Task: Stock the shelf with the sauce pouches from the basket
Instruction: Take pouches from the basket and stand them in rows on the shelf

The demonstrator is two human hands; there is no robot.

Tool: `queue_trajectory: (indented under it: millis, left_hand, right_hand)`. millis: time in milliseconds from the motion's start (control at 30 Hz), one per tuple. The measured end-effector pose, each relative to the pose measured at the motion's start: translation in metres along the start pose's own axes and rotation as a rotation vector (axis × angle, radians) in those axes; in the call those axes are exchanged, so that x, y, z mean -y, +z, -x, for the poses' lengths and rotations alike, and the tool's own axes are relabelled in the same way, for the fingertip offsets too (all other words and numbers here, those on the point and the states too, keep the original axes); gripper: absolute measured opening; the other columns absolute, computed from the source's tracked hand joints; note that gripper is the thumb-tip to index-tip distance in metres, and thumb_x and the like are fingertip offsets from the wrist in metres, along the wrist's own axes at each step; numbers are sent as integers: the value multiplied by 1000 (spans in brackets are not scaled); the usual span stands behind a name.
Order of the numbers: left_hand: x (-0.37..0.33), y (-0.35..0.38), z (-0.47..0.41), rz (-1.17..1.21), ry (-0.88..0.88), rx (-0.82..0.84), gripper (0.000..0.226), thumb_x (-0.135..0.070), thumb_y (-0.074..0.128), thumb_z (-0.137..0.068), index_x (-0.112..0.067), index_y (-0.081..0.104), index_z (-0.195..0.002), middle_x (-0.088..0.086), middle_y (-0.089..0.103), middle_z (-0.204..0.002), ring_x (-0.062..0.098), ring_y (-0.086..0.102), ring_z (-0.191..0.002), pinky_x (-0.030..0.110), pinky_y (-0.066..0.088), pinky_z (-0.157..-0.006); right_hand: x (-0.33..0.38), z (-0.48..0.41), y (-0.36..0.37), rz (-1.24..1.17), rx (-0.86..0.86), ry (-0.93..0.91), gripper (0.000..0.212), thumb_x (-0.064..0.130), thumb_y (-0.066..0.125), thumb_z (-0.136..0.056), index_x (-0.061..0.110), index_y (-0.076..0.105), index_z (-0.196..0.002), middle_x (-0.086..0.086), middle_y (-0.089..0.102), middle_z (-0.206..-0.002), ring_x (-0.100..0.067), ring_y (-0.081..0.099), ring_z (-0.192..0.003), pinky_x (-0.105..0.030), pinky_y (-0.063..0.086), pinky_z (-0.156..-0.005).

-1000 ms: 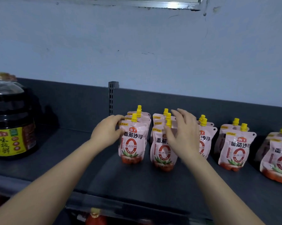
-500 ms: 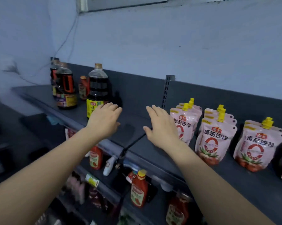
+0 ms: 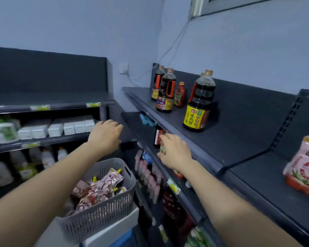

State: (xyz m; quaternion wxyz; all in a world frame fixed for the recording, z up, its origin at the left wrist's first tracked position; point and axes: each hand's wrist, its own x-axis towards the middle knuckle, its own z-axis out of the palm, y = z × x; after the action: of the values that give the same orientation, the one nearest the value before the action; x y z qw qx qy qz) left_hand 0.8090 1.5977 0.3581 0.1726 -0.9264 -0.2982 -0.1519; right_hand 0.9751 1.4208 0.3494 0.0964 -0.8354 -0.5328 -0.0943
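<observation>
A grey slatted basket (image 3: pixel 103 213) stands low in the middle, holding several pink sauce pouches (image 3: pixel 98 189) with yellow caps. One stocked pink pouch (image 3: pixel 305 168) shows at the right edge on the dark top shelf (image 3: pixel 239 139). My left hand (image 3: pixel 104 136) hovers in the air above the basket, fingers loosely curled and holding nothing. My right hand (image 3: pixel 175 150) hangs empty beside the shelf's front edge, fingers relaxed.
Dark soy sauce bottles (image 3: pixel 199 104) and a small red bottle (image 3: pixel 179 94) stand on the top shelf. Lower shelves hold red bottles and pink packs (image 3: pixel 150 177). A side shelf unit at the left carries white boxes (image 3: pixel 68 126) and bottles. The basket sits on a pale box (image 3: pixel 114 229).
The view swung left and down, away from the stocked pouches to the basket. Both hands left the shelf top and moved left and lower, still empty.
</observation>
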Motion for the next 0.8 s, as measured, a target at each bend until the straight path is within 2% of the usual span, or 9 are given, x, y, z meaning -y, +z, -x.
queue_trajectory:
  millis: [267,433,533,700,800]
  left_hand:
    - [93,65,28,-23,-144,166,50,-41,58,-88,-19,48,-131,0,54,-135,21,43,-129,37,36,-100]
    - [135,117,42,-26,-187,306,43,-39,58,-87,-20,51,-125,0,57,-127,22,46,-123,39,41,-95]
    - [148,149,51,4,-220,369,29,-25,55,-87,-19,53,-116,1,59,-120,23,49,-118,41,40,-90]
    - [158,206,62,57,-247,471,42,-29,56,-88,-20,51,-129,1,57,-127,22,48,-122,36,39,-97]
    - [154,240,65,104,-275,535,41,-27,56,-87,-20,52,-127,1,57,-128,22,47,-123,35,38,-97]
  right_hand:
    - [78,-65,66,-49,124,-100,60,36,58,-87,19,39,-141,-5,45,-141,-28,37,-133,-42,36,-104]
    - [117,-101,117,-87,230,-114,62,42,60,-85,19,41,-139,-5,48,-138,-28,39,-131,-44,40,-104]
    - [132,-117,150,-102,263,-129,52,41,59,-86,20,48,-132,-5,53,-131,-28,44,-126,-42,42,-99]
    - [143,-137,205,-81,401,-152,50,37,59,-87,19,47,-132,-6,53,-133,-29,44,-125,-41,40,-97]
    - [140,-147,237,-67,495,-178,50,34,57,-88,17,46,-133,-8,54,-130,-29,47,-123,-41,42,-97]
